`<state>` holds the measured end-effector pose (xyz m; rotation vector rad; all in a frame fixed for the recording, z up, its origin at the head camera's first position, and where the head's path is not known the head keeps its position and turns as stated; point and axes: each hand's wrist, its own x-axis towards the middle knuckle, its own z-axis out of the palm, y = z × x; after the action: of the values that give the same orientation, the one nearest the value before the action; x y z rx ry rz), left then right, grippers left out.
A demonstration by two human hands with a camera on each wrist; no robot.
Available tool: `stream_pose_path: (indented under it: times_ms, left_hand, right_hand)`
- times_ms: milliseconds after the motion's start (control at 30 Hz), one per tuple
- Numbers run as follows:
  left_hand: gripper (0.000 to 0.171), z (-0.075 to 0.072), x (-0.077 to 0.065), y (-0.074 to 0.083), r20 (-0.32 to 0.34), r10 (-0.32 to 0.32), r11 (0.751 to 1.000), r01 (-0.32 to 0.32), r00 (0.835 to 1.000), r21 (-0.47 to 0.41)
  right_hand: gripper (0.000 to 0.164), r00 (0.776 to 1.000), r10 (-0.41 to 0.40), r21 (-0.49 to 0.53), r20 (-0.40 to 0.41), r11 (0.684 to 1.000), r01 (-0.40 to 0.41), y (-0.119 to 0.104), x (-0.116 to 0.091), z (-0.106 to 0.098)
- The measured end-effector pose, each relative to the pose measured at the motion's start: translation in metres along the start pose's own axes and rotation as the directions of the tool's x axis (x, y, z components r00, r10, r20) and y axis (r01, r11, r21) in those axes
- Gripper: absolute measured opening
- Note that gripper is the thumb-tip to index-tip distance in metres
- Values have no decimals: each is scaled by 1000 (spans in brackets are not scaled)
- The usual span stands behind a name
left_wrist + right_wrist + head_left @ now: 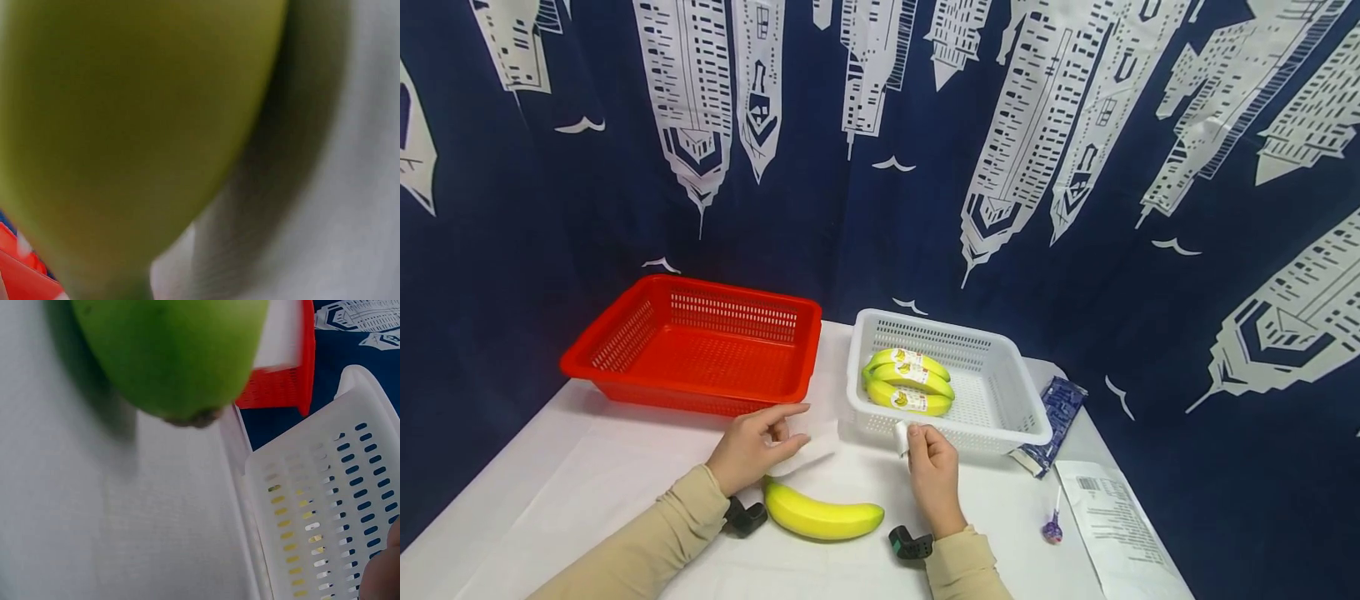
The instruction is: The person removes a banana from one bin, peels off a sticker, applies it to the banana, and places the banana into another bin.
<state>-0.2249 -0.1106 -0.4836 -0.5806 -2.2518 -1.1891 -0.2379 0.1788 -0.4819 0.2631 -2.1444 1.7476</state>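
Note:
A yellow banana [823,512] with a greenish tip lies on the white table, and it fills much of both wrist views. Just beyond its left end is my left hand [752,446], thumb and index finger apart and loosely curved. By those fingers is a thin white sheet [812,454]; no grip on it shows. My right hand [935,471] pinches a small curled white label-like piece [901,439] in front of the white basket [992,440]. In the basket lie three labelled bananas [912,379]. At the right wrist view's edge, a fingertip [381,575] shows.
A red basket [700,398] stands at the back left. Beside the white basket's right side lies a blue packet [1060,417]. A purple-wrapped lollipop [1052,529] and a printed white sheet [1116,529] lie at the right. A dark skyline-print cloth [850,242] hangs behind the table.

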Motion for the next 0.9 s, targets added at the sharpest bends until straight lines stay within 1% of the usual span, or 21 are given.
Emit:
stream_pose_path:
  times_ms: [67,133,233,333,367,467,600,700,800,833,900]
  left_hand:
    - [45,1,1,-1,-9,73,997,-73,997,1]
    - [46,2,1,-3,-32,144,989,-143,989,36]
    - [47,2,1,-4,-47,211,975,-206,976,84]
    - [47,1,0,-4,-34,273,956,-267,961,122]
    - [46,1,0,-4,-29,294,950,-288,955,122]
    - [44,1,0,-2,-20,368,923,-362,930,132]
    - [40,1,1,2,-18,439,891,-433,898,134]
    - [34,1,2,6,-32,489,865,-480,872,145]
    - [28,2,2,9,-39,538,836,-528,842,148]
    - [25,2,2,10,-32,553,827,-544,832,141]
    - [20,4,1,12,-1,575,814,-572,818,97]
  right_hand:
    - [37,1000,8,-4,13,1000,-8,-5,-1,1]
    - [37,1000,12,-7,23,1000,-12,-11,-2,1]
    - [37,999,20,-15,32,1000,-20,-14,-4,2]
    - [37,999,29,-26,32,999,-28,-9,-4,3]
    - [37,999,28,-25,33,999,-27,-7,-3,4]
    - [36,998,8,0,58,1000,-8,-1,-4,6]
    - [31,989,-46,18,142,999,43,2,-9,10]
    - [29,978,-81,3,193,997,82,0,-12,14]
    - [27,971,-110,-13,215,993,115,-2,-14,18]
    - [26,968,-122,-20,218,991,129,-2,-15,19]
    - [25,961,-154,-34,231,985,166,-4,-16,21]
